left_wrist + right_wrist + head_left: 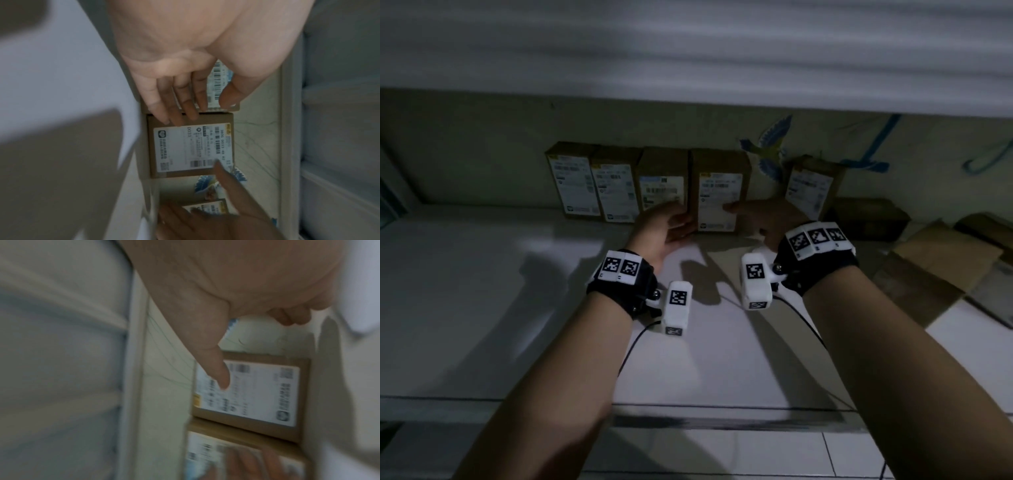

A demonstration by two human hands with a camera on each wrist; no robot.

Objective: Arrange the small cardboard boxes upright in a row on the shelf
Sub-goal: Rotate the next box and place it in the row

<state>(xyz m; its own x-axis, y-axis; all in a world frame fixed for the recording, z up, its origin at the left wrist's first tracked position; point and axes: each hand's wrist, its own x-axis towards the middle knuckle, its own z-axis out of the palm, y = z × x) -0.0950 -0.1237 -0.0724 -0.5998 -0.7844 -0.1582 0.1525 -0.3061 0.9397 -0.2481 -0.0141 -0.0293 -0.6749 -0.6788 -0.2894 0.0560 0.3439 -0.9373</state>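
Note:
Several small cardboard boxes with white labels stand upright against the back wall of the white shelf [482, 291]. Three of them [614, 186] sit close together at the left. The fourth box [717, 171] [185, 151] [259, 392] stands right beside them. A fifth box [812, 183] stands apart further right. My left hand [678, 219] [197, 113] lies with straight fingers on the third box's front, fingertips reaching the fourth box's left edge. My right hand [750, 212] [255, 352] touches the fourth box's label with its thumb; its other fingers are loosely curled off the box.
A dark box [866, 219] lies flat behind my right hand. Flattened cardboard [941, 270] covers the shelf's right end. A blue bird sticker [770, 150] is on the wall. An upper shelf [688, 51] overhangs. The shelf's front edge [688, 407] runs below my forearms.

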